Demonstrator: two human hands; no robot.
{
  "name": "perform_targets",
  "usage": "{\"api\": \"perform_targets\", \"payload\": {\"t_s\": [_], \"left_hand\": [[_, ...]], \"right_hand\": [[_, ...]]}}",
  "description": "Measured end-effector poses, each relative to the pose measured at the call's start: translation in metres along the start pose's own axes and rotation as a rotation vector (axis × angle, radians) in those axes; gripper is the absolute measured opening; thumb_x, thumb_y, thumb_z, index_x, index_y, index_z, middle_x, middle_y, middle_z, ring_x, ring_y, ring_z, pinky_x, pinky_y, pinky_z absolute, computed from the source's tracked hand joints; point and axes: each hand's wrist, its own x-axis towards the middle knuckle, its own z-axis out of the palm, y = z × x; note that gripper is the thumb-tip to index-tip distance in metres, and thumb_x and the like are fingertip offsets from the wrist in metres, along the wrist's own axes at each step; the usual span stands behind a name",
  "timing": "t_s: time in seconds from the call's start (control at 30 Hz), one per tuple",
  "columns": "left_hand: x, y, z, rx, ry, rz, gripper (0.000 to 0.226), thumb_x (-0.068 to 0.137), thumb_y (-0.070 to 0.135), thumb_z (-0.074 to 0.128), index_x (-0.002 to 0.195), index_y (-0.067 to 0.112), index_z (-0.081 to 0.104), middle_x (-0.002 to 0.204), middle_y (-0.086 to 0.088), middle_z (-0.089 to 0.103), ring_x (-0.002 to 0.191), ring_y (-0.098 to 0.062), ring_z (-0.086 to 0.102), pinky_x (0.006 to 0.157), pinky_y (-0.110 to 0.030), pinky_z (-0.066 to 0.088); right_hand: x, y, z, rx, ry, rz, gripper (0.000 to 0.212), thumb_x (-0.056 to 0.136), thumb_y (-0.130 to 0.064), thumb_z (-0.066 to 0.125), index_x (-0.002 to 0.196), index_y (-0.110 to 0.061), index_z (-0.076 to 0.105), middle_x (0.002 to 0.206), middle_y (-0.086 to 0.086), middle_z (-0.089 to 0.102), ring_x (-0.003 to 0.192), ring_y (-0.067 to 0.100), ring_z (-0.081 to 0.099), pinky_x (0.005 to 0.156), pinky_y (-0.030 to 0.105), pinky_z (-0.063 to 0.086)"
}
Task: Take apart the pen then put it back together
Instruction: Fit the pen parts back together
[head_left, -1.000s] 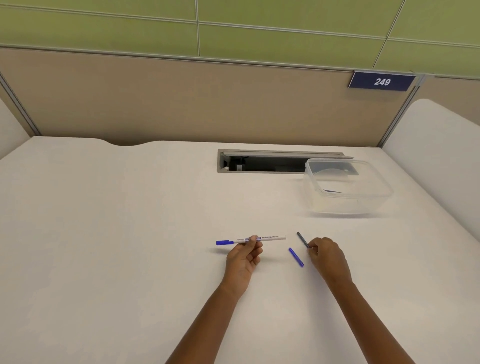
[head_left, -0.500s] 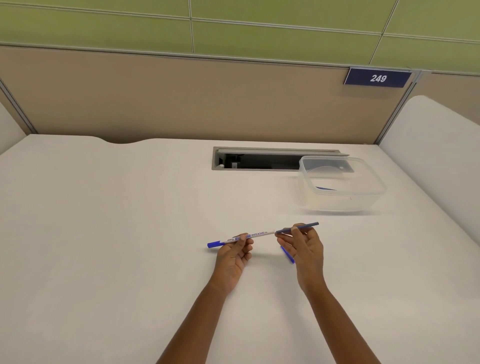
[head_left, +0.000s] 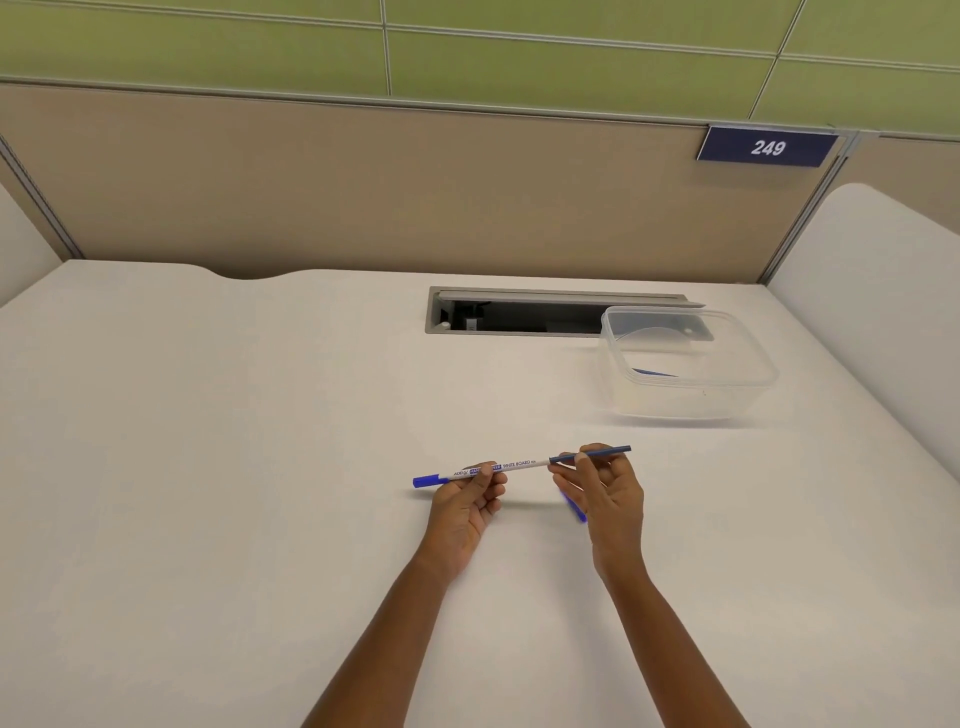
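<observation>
My left hand (head_left: 465, 506) pinches the white pen barrel (head_left: 514, 465), held roughly level above the table, its blue cap (head_left: 430, 480) pointing left. My right hand (head_left: 605, 491) pinches a thin dark blue refill (head_left: 602, 455) whose left end meets the barrel's open right end; how far it is inside I cannot tell. A small blue pen piece (head_left: 576, 512) lies on the table, mostly hidden behind my right hand.
A clear plastic container (head_left: 727, 400) stands at the back right with something blue inside. Behind it is an open cable slot (head_left: 519, 317) in the white table (head_left: 208, 467). A partition wall with a sign reading 249 (head_left: 768, 148) closes the back.
My right hand lifted the dark refill off the table and brought it left to the barrel's open end. The left hand kept holding the barrel, and the small blue piece stayed on the table.
</observation>
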Motion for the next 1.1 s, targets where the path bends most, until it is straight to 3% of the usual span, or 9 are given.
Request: {"api": "perform_targets", "payload": {"t_s": [0.23, 0.37, 0.53, 0.67, 0.8, 0.93, 1.1], "left_hand": [[-0.001, 0.0, 0.0, -0.023, -0.011, 0.0, 0.019, 0.094, 0.006, 0.046, 0.082, 0.007, 0.061, 0.056, 0.001, 0.069, 0.048, -0.003, 0.062, 0.046, -0.013, 0.049], [-0.003, -0.001, -0.002, -0.059, -0.018, -0.009, 0.02, 0.095, 0.008, 0.045, 0.082, 0.008, 0.06, 0.057, 0.001, 0.07, 0.049, -0.004, 0.064, 0.046, -0.015, 0.05], [-0.007, -0.002, -0.004, -0.116, -0.027, -0.013, 0.022, 0.096, 0.009, 0.043, 0.083, 0.008, 0.06, 0.059, 0.0, 0.071, 0.048, -0.004, 0.063, 0.046, -0.015, 0.05], [-0.009, 0.002, -0.004, -0.172, -0.029, -0.028, 0.022, 0.096, 0.012, 0.043, 0.083, 0.012, 0.061, 0.063, 0.001, 0.073, 0.052, -0.004, 0.065, 0.048, -0.015, 0.051], [-0.01, 0.006, -0.001, -0.214, 0.005, -0.041, 0.021, 0.095, 0.017, 0.046, 0.082, 0.014, 0.062, 0.063, 0.003, 0.073, 0.052, -0.004, 0.066, 0.047, -0.014, 0.05], [-0.012, 0.013, 0.01, -0.313, -0.011, -0.04, 0.02, 0.095, 0.02, 0.048, 0.082, 0.014, 0.062, 0.063, 0.002, 0.072, 0.051, -0.006, 0.065, 0.047, -0.015, 0.051], [-0.017, 0.024, 0.028, -0.552, -0.129, 0.018, 0.034, 0.094, 0.026, 0.048, 0.071, 0.013, 0.069, 0.066, 0.003, 0.07, 0.052, -0.008, 0.063, 0.048, -0.017, 0.05]], "right_hand": [[0.004, 0.0, -0.002, -0.094, -0.094, 0.03, 0.012, 0.09, -0.004, 0.05, 0.086, -0.013, 0.058, 0.083, 0.008, 0.066, 0.067, 0.012, 0.07, 0.062, 0.017, 0.056], [0.008, -0.005, -0.004, -0.2, -0.248, 0.104, 0.012, 0.086, -0.002, 0.056, 0.084, -0.012, 0.064, 0.077, 0.008, 0.064, 0.065, 0.013, 0.069, 0.062, 0.019, 0.057], [0.011, -0.009, -0.009, -0.369, -0.351, 0.076, 0.025, 0.083, 0.002, 0.058, 0.095, -0.019, 0.062, 0.079, 0.007, 0.065, 0.065, 0.009, 0.067, 0.062, 0.017, 0.055], [0.014, -0.006, -0.024, -0.557, -0.255, 0.04, 0.021, 0.084, -0.002, 0.056, 0.098, -0.018, 0.062, 0.078, 0.004, 0.064, 0.06, 0.009, 0.063, 0.053, 0.015, 0.05], [0.012, 0.004, -0.045, -0.908, -0.095, -0.129, 0.01, 0.086, -0.012, 0.057, 0.089, -0.018, 0.065, 0.089, -0.002, 0.064, 0.069, 0.009, 0.057, 0.06, 0.01, 0.042], [0.006, 0.016, -0.058, -1.081, -0.116, -0.132, 0.016, 0.082, -0.024, 0.064, 0.096, -0.018, 0.063, 0.094, 0.002, 0.059, 0.083, 0.014, 0.055, 0.071, 0.026, 0.046], [0.002, 0.024, -0.06, -1.21, -0.141, -0.176, 0.02, 0.079, -0.027, 0.067, 0.096, -0.017, 0.062, 0.093, -0.003, 0.056, 0.091, 0.012, 0.05, 0.07, 0.024, 0.04]]}}
